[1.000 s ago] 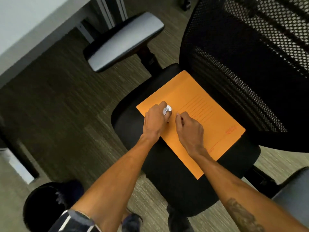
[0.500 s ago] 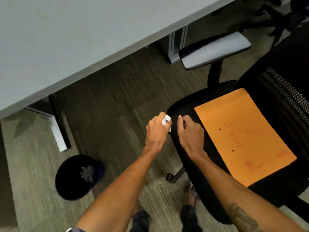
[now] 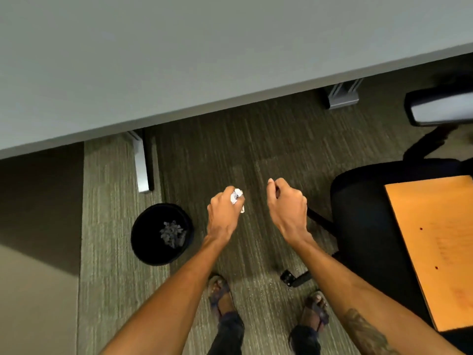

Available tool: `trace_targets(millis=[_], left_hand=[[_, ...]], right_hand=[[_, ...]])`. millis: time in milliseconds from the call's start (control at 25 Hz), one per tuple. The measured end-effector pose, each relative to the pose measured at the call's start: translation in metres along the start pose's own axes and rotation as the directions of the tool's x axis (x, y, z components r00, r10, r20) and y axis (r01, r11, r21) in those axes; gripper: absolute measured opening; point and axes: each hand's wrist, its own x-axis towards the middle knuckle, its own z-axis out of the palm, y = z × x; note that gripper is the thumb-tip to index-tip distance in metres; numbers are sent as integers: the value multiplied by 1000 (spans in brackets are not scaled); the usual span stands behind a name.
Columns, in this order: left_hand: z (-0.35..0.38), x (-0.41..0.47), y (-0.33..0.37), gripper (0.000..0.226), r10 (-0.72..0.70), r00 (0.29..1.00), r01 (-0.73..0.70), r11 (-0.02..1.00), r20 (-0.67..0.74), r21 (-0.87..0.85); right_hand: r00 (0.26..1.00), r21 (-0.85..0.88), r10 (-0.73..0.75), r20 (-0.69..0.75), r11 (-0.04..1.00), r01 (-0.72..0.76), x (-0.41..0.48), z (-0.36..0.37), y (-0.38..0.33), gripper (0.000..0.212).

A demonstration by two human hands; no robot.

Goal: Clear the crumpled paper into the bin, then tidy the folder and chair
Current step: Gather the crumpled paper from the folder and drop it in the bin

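Note:
My left hand (image 3: 225, 211) is closed around a small white crumpled paper (image 3: 236, 194), held over the carpet to the right of the bin. The round black bin (image 3: 143, 249) stands on the floor at lower left, with a grey crumpled wad inside it. My right hand (image 3: 288, 203) is a loose fist with nothing visible in it, just left of the chair. The black office chair (image 3: 358, 208) is at the right edge. An orange folder (image 3: 435, 242) lies flat on its seat.
A grey desk (image 3: 179, 60) fills the upper frame, with metal legs (image 3: 142, 165) just behind the bin. The chair's grey armrest (image 3: 440, 111) is at the upper right, a castor (image 3: 288, 276) near my right foot. A dark panel lines the left edge.
Both hands moved left off the folder and chair, the left one carrying the crumpled paper. My view swung left, so the bin is now close to my left hand and my hands have spread apart.

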Motion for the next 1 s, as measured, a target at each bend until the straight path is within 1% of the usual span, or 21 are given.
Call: trace_targets(millis=[160, 240, 360, 480, 560, 600, 720, 800, 920, 1000], left_hand=[[-38, 0, -57, 26, -149, 988, 148, 989, -40, -22], [-53, -1, -83, 27, -243, 968, 236, 965, -52, -114], [-76, -2, -120, 28, -432, 900, 401, 873, -57, -278], [-99, 0, -157, 28, -560, 826, 499, 781, -68, -375], [-112, 3, -185, 30, -644, 764, 571, 701, -37, -427], [-116, 5, -197, 32, -690, 724, 610, 643, -4, -463], [-126, 10, -232, 38, -795, 592, 686, 412, 130, -599], [-132, 13, -248, 40, -823, 529, 697, 282, 208, -659], [-144, 20, -268, 44, -839, 482, 680, 176, 252, -712], [-147, 28, -277, 48, -838, 477, 657, 139, 266, -741]], right_hand=[[997, 16, -25, 77, 1000, 24, -14, 41, -45, 33], [992, 42, -9, 123, 999, 4, -22, 60, -67, 33], [984, 36, 21, 178, 999, -28, -34, 91, -99, 32], [972, 32, 59, 228, 997, -69, -44, 129, -128, 36], [952, 25, 132, 276, 989, -144, -49, 160, -145, 36], [929, 36, 183, 321, 978, -205, -52, 175, -152, 35], [823, 151, 319, 470, 890, -431, -62, 220, -173, 27], [785, 169, 360, 504, 850, -499, -68, 241, -186, 27], [736, 145, 397, 549, 822, -551, -74, 261, -206, 31], [706, 127, 389, 592, 820, -558, -74, 274, -213, 38]])
